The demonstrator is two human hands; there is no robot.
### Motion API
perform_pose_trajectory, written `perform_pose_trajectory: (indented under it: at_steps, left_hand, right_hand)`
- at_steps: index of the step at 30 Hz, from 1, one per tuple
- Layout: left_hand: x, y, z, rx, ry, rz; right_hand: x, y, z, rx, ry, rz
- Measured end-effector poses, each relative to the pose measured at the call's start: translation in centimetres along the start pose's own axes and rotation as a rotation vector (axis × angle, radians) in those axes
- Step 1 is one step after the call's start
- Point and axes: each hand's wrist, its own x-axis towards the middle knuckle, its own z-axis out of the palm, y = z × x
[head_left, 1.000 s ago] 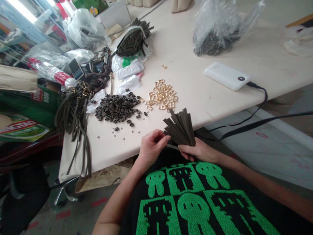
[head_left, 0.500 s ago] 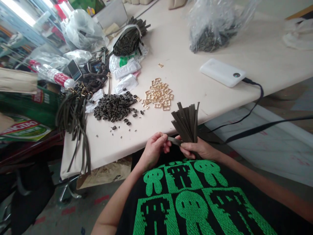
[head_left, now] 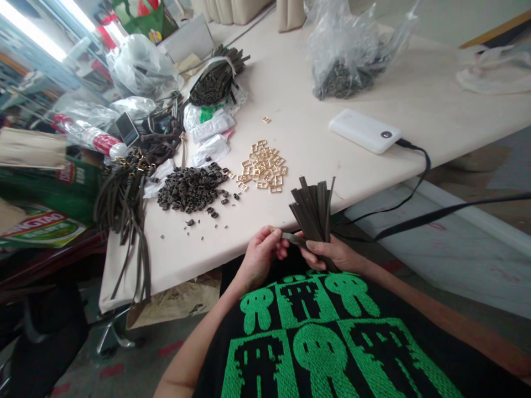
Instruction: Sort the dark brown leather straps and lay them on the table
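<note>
Cluttered worktable ahead; below its edge, right hand grips an upright fan of dark straps, while left hand pinches one strap's end.

**Cream worktable, grey floor, strip light up left**

A big cream table fills the middle, its rounded edge running across the view. Below it, grey floor, scuffed, with red marks near a chrome chair base. Up in the left corner a bright strip light glows over cluttered shelving. Pale curtains hang at the table's far end. Even, soft light on the tabletop
</note>
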Motion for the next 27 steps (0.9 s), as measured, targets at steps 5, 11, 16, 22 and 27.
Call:
perform_pose_trajectory:
  at_steps: [5,11,16,22,27]
  left_hand:
    - [-0.4,1.1,-0.6,0.289,0.161,0.256]
    - [-0.5,1.7,-0.2,0.269,0.056,0.279]
    - [-0.5,1.0,-0.2,0.257,0.089,0.221]
    - [-0.2,0.7,-0.4,0.264,0.146,0.177]
    - [-0.3,-0.1,-0.4,0.136,0.107,0.087]
  right_hand:
    - [-0.1,-0.1,0.2,-0.197,0.023,0.008]
    - [0.1,-0.4,0.3,-0.398,-0.071,0.11]
    - [0.0,-0.4,0.4,-0.42,-0.062,0.14]
    - [-0.4,-0.2,0.5,-0.337,-0.019,0.125]
    - [-0.7,-0.4,0.4,-0.289,0.012,0.135]
